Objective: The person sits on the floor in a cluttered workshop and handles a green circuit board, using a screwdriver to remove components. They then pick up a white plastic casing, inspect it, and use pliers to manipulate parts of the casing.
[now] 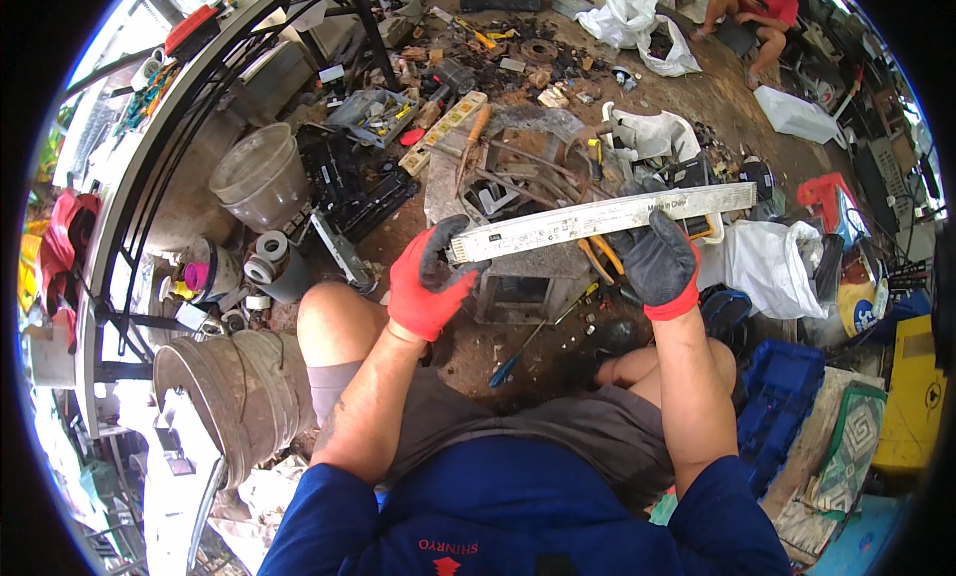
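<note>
A long, slim white ballast (597,218) with printed labels is held up crosswise in front of me, its right end slightly higher. At its left end, my left hand (430,282), in a red and black work glove, cups the tip between thumb and fingers. My right hand (659,265), gloved the same way, grips it right of the middle, with fingers partly hidden behind. Below the ballast stands a grey block-like stand (520,295) with a square opening. Metal bars and a wooden-handled tool (478,123) lie on top of it. Orange-handled pliers (600,260) are just under the ballast.
A blue-handled screwdriver (506,369) lies on the ground between my legs. At left are a clear tub (261,178) and a large bucket (234,402). White sacks (777,267) and a blue crate (782,407) are at right. Another person (762,8) sits at the far right.
</note>
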{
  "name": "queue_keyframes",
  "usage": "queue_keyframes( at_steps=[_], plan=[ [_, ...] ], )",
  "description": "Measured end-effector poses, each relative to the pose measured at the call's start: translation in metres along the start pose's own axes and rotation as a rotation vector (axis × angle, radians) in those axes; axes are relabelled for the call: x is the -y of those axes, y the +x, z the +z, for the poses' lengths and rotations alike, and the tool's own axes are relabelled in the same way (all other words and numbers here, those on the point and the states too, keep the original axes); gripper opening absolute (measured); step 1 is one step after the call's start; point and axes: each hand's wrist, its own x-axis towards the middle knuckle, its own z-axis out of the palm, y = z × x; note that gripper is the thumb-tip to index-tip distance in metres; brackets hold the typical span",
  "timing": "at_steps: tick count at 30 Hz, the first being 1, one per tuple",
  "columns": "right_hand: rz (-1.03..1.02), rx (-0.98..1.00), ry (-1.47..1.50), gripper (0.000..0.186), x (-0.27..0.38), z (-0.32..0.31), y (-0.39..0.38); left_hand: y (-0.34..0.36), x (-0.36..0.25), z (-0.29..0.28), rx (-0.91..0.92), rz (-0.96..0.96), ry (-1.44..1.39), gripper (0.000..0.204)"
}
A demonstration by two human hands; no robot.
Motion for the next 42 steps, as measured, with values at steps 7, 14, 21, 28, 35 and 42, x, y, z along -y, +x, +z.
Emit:
queue_keyframes(
  at_steps=[7, 14, 21, 28, 35, 42],
  plan=[
    [0.011, 0.078, 0.013, 0.04, 0.005, -0.005, 0.0, -0.004, -0.001, 0.008, -0.018, -0.05, -0.064, 0.056],
    [0.005, -0.03, 0.003, 0.044, 0.008, -0.004, 0.0, -0.004, -0.004, 0.009, 0.044, -0.065, -0.043, 0.055],
    [0.035, -0.067, -0.01, 0.041, 0.012, -0.006, 0.001, -0.013, -0.008, 0.016, 0.04, -0.093, -0.081, 0.053],
    [-0.022, -0.131, -0.112, 0.042, 0.016, -0.008, 0.005, -0.016, -0.008, 0.019, 0.063, 0.011, -0.013, 0.053],
    [-0.019, -0.08, -0.073, 0.043, 0.019, -0.007, 0.004, -0.016, -0.007, 0.026, 0.024, 0.038, -0.021, 0.054],
    [-0.035, -0.093, -0.096, 0.044, 0.02, -0.009, 0.004, -0.017, -0.012, 0.028, 0.038, 0.008, -0.045, 0.053]
  ],
)
